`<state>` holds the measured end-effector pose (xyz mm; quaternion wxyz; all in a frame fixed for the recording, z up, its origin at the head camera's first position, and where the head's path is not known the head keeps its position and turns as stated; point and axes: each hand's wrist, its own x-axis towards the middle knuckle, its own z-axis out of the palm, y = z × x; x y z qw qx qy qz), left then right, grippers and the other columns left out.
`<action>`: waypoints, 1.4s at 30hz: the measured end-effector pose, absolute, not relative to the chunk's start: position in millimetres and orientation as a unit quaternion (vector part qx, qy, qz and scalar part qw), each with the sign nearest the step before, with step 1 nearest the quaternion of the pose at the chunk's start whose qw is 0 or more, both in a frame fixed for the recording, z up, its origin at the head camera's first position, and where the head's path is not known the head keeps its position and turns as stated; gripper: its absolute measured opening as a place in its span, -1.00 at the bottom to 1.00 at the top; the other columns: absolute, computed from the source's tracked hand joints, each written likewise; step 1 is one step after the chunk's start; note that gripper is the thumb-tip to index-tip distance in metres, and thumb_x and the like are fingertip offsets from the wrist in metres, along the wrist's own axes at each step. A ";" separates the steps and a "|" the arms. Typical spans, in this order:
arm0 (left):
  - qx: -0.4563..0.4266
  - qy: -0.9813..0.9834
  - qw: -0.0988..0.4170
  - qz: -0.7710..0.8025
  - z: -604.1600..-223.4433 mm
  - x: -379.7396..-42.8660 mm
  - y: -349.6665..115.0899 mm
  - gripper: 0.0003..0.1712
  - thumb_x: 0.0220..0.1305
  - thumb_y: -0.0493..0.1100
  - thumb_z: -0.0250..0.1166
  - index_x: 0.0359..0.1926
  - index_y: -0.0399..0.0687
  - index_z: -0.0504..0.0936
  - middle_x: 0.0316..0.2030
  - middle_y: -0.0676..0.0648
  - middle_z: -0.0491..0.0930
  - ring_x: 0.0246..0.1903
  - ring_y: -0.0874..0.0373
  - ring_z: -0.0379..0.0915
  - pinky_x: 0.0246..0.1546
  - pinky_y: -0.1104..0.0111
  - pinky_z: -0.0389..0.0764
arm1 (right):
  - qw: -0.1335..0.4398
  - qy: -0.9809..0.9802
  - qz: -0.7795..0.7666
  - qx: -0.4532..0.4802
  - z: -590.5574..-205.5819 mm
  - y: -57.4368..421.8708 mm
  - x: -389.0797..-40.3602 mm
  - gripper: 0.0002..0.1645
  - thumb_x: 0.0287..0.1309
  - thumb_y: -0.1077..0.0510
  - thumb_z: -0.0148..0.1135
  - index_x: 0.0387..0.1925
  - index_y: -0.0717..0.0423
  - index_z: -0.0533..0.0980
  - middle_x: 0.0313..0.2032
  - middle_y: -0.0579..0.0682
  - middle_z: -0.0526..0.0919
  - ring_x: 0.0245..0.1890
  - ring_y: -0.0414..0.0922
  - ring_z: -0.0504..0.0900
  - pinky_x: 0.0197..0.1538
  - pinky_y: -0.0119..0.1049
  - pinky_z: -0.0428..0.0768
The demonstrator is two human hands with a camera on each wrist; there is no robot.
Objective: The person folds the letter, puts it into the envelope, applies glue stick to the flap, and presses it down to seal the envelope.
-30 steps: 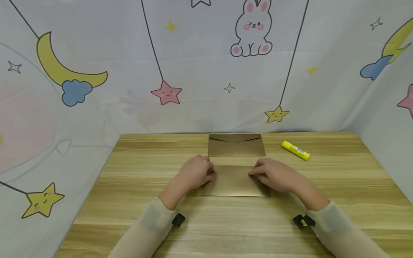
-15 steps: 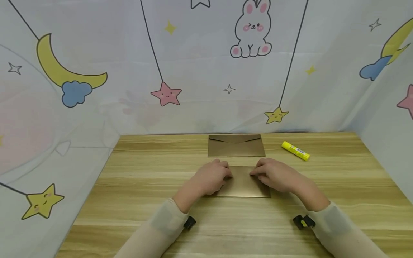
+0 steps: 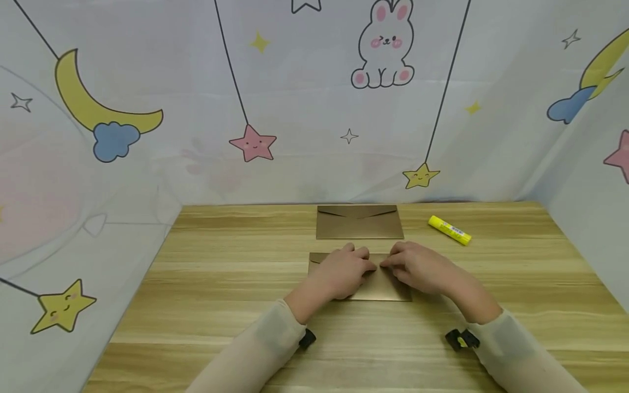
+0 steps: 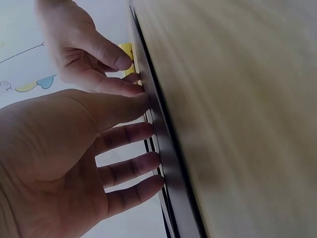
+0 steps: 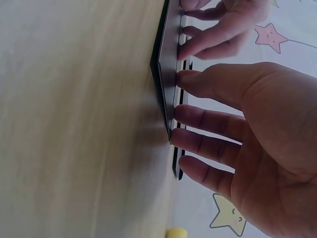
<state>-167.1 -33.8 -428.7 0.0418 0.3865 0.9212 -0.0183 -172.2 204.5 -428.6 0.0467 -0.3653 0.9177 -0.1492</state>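
A bronze-brown envelope (image 3: 385, 289) lies flat on the table, one end of its flap line visible at the upper left. My left hand (image 3: 344, 270) rests across its middle, fingertips pressing the paper. Close to those fingertips, my right hand (image 3: 417, 266) touches the envelope's right part with its fingers. In the left wrist view the left fingers (image 4: 131, 166) reach down to the surface, fairly straight and spread. The right wrist view has the right fingers (image 5: 205, 144) extended likewise against the envelope (image 5: 170, 64). Neither hand grips anything; the hands hide part of the envelope.
A second bronze envelope (image 3: 358, 225), its flap folded down, lies behind the first near the table's back edge. To its right is a yellow glue stick (image 3: 449, 230). A printed cloth (image 3: 304, 98) hangs behind the wooden table (image 3: 221, 273).
My left hand has slid right across the envelope, from its left edge to beside the right fingertips, uncovering the left end. My right hand has stayed almost still.
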 end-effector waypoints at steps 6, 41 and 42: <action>0.373 0.926 0.049 -0.007 -433.0 -168.3 -57.5 -0.59 0.57 0.11 0.28 0.34 0.27 0.68 0.15 0.07 0.57 -0.05 0.08 0.43 -0.13 0.29 0.62 | 0.059 0.920 -0.146 -0.360 -428.6 204.8 -171.8 -0.64 0.35 0.21 0.43 0.15 0.03 0.74 -0.01 -0.12 0.65 -0.01 -0.12 0.62 0.05 -0.05 0.66; 0.296 0.946 0.089 0.099 -427.1 -167.3 -131.8 -0.05 0.14 0.30 0.61 0.42 -0.09 0.57 0.30 -0.11 0.47 0.21 -0.08 0.37 0.24 0.05 0.54 | 0.082 0.938 -0.141 -0.305 -427.9 224.6 -166.9 -0.08 0.05 -0.25 0.64 0.36 0.07 0.57 0.28 0.11 0.54 0.26 0.14 0.53 0.29 0.23 0.50; 0.294 0.946 0.089 0.099 -427.4 -168.7 -131.3 -0.04 0.14 0.30 0.61 0.43 -0.09 0.57 0.30 -0.11 0.47 0.21 -0.08 0.37 0.25 0.05 0.53 | 0.082 0.938 -0.141 -0.305 -428.0 225.1 -167.9 -0.08 0.05 -0.25 0.64 0.36 0.07 0.57 0.28 0.11 0.54 0.26 0.14 0.52 0.29 0.22 0.50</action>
